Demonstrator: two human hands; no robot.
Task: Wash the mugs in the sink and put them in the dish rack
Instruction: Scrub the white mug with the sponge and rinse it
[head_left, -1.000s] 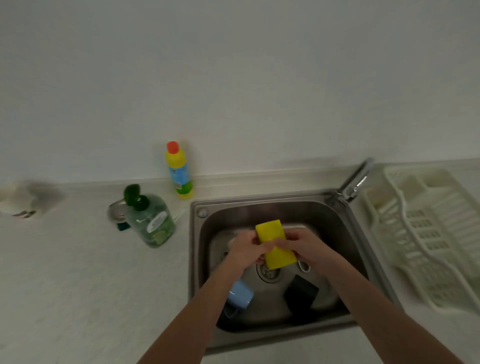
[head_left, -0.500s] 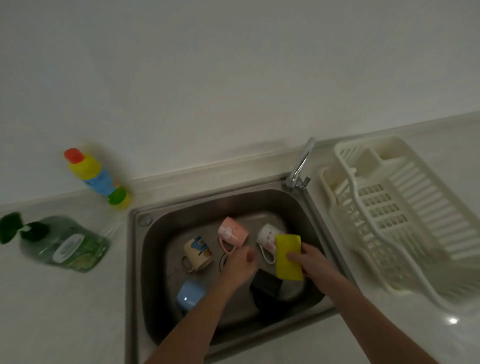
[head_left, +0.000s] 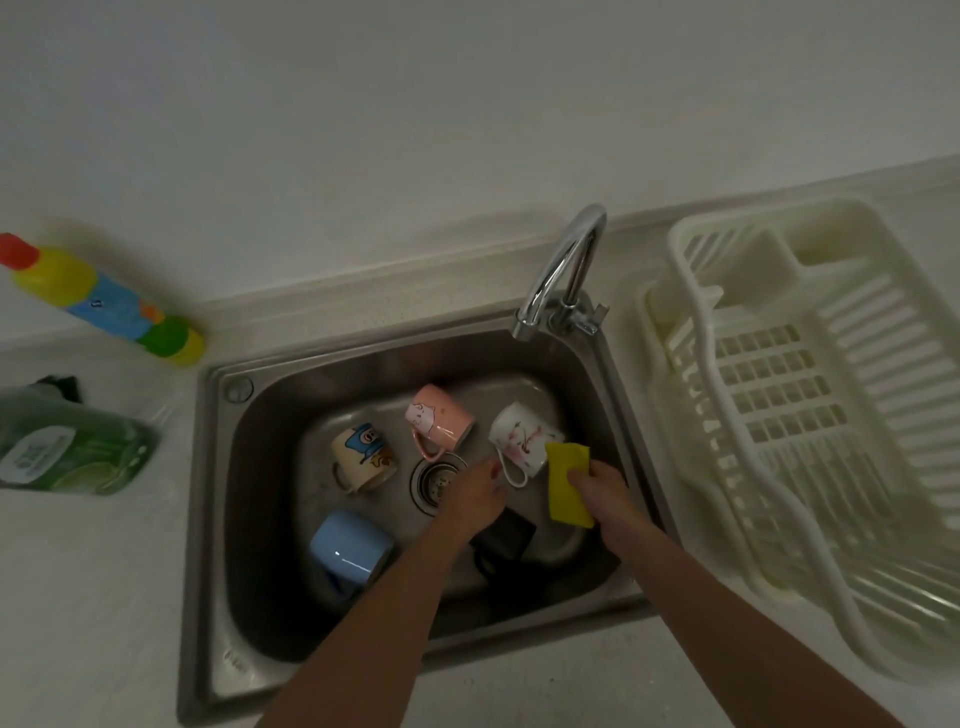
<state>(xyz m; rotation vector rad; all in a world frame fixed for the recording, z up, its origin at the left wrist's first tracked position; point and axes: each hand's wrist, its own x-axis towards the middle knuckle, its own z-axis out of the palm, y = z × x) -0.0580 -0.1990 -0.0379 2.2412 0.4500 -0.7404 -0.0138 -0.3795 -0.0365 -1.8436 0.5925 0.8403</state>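
Observation:
Several mugs lie in the steel sink (head_left: 260, 493): a cream cartoon mug (head_left: 361, 454), a pink mug (head_left: 439, 418), a white floral mug (head_left: 522, 436), a blue mug (head_left: 350, 548) and a black mug (head_left: 506, 535). My right hand (head_left: 602, 488) holds a yellow sponge (head_left: 566, 483) beside the white mug. My left hand (head_left: 475, 491) reaches down near the white mug's handle, over the drain; whether it touches the handle is unclear. The white dish rack (head_left: 810, 415) stands to the right of the sink, with nothing in it.
The chrome tap (head_left: 563, 270) arches over the sink's back right corner. A green soap bottle (head_left: 67, 447) and a colourful detergent bottle (head_left: 104, 301) stand on the counter at the left. The wall runs along the back.
My hands parted: the sponge stayed in my right hand and moved right. My left hand let go and dropped toward the white mug. My head moved in over the sink and rack.

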